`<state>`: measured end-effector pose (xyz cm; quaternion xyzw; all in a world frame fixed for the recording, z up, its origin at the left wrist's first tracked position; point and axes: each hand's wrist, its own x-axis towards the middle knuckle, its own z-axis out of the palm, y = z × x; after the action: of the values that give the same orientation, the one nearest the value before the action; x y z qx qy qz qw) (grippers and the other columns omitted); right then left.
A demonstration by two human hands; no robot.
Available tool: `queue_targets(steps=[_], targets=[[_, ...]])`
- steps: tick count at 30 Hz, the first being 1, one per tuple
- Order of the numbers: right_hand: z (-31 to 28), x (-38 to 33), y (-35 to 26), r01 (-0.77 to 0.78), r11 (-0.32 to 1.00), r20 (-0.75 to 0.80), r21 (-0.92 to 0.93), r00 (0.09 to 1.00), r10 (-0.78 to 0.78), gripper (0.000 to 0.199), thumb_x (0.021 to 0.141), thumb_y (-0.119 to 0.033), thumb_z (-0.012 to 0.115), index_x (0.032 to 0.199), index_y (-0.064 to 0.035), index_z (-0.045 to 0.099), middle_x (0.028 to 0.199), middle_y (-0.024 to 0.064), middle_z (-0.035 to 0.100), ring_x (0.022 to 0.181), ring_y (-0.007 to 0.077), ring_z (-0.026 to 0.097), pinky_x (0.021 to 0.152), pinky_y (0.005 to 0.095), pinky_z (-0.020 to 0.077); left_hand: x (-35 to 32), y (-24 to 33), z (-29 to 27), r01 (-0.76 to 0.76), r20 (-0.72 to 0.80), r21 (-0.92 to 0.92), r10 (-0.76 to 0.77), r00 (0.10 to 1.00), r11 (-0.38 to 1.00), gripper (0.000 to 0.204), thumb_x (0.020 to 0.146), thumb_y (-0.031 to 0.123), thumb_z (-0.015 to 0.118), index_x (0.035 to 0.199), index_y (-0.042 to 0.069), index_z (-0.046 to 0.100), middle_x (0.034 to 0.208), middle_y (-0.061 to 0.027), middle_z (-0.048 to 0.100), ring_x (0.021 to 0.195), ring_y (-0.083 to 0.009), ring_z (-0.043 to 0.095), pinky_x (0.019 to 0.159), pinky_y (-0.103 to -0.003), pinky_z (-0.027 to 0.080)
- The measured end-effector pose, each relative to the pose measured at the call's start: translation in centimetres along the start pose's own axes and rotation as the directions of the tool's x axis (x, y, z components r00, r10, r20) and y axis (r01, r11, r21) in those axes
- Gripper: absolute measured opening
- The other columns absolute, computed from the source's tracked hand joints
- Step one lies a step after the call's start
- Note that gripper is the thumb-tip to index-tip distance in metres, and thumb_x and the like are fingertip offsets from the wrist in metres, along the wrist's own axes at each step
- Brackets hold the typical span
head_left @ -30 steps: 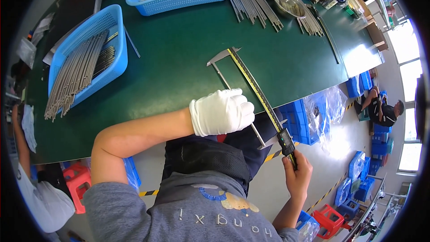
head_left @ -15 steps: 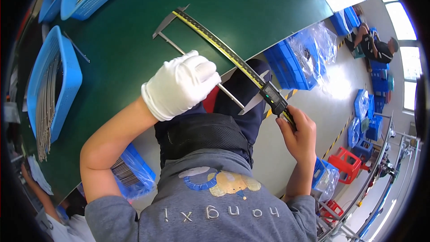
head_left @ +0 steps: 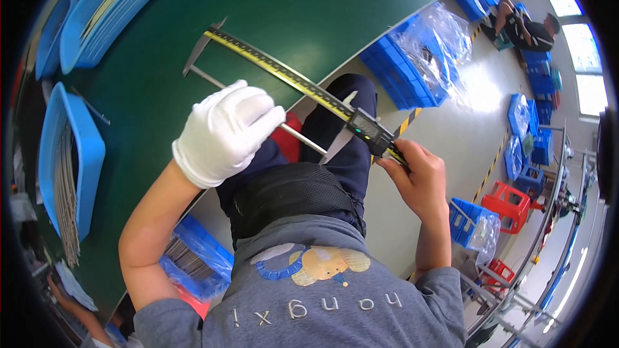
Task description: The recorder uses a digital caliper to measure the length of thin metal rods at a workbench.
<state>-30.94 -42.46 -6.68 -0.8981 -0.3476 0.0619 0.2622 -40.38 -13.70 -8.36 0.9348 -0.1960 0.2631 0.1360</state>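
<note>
My left hand (head_left: 224,132), in a white glove, is closed around a thin metal rod (head_left: 303,140) that lies between the jaws of a long digital caliper (head_left: 290,80). The caliper's fixed jaw (head_left: 196,55) sits over the green table (head_left: 309,13). The sliding head with its small display (head_left: 369,130) is out past the table edge, above my lap. My bare right hand (head_left: 418,177) pinches the caliper's near end just behind the display. Most of the rod is hidden under the glove.
Blue baskets (head_left: 74,154) holding several metal rods stand on the table's left. More blue crates (head_left: 412,58) with plastic bags sit on the floor at right, beside red stools (head_left: 509,203). Another person (head_left: 525,26) sits on the floor far right. A crate (head_left: 193,264) is under the table.
The view has swung so the table fills the upper left. Both hands and the caliper shifted together in the picture; my right hand stays at the caliper's end, my left on the rod.
</note>
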Motion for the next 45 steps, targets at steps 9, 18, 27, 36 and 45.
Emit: queue_targets(steps=[9,18,27,36,45], targets=[[0.1,-0.4,-0.3,0.016,1.000,0.024,0.004,1.000,-0.016,0.031,0.077,-0.029,0.072,0.096,-0.0067,0.060,0.075,0.0079,0.062,0.059,0.0235,0.061,0.052,0.0331,0.0470,0.5,0.7,-1.3,0.101,0.130,-0.105,-0.087,0.988,0.989,0.045,0.058,0.017,0.074,0.100,0.004,0.062,0.098,-0.0113,0.059,0.090,-0.0322,0.060,0.083,-0.044,0.050],[-0.1,-0.4,-0.5,0.018,1.000,0.041,-0.019,0.999,-0.017,0.041,0.071,-0.031,0.076,0.100,-0.0064,0.060,0.077,0.0065,0.062,0.061,0.0215,0.062,0.053,0.0322,0.0487,1.1,0.9,-0.9,0.098,0.104,-0.084,-0.089,0.991,0.992,0.043,0.054,0.010,0.074,0.095,0.004,0.063,0.095,-0.0097,0.059,0.086,-0.0297,0.060,0.077,-0.040,0.051],[0.0,0.1,0.2,0.031,0.999,0.033,0.008,0.999,-0.032,0.028,0.076,-0.020,0.073,0.096,-0.0051,0.061,0.075,0.0107,0.062,0.058,0.0236,0.061,0.052,0.0335,0.0470,0.2,1.1,0.5,-0.100,0.027,0.075,0.098,0.995,0.992,0.018,0.067,0.011,0.063,0.083,0.004,0.060,0.089,-0.0082,0.060,0.075,-0.0220,0.060,0.063,-0.032,0.051],[-0.2,0.5,0.3,0.128,0.991,0.010,0.022,0.992,-0.129,0.029,0.076,-0.015,0.071,0.097,-0.0001,0.060,0.070,0.0136,0.059,0.055,0.0247,0.058,0.052,0.0322,0.0445,4.3,-12.3,-10.2,0.403,-0.325,0.573,-0.254,0.911,0.714,0.018,0.078,0.012,0.060,0.096,0.013,0.065,0.095,-0.0071,0.062,0.075,-0.0298,0.061,0.062,-0.038,0.052],[-0.3,0.2,1.0,0.015,1.000,0.084,-0.011,0.996,-0.014,0.029,0.084,-0.022,0.066,0.101,0.0011,0.063,0.074,0.0188,0.062,0.060,0.0265,0.059,0.059,0.0345,0.0471,0.7,-23.2,-10.8,0.906,-0.022,0.259,-0.936,0.352,0.334,0.033,0.075,0.017,0.057,0.104,0.003,0.067,0.110,-0.0209,0.063,0.103,-0.0355,0.061,0.088,-0.042,0.048]])
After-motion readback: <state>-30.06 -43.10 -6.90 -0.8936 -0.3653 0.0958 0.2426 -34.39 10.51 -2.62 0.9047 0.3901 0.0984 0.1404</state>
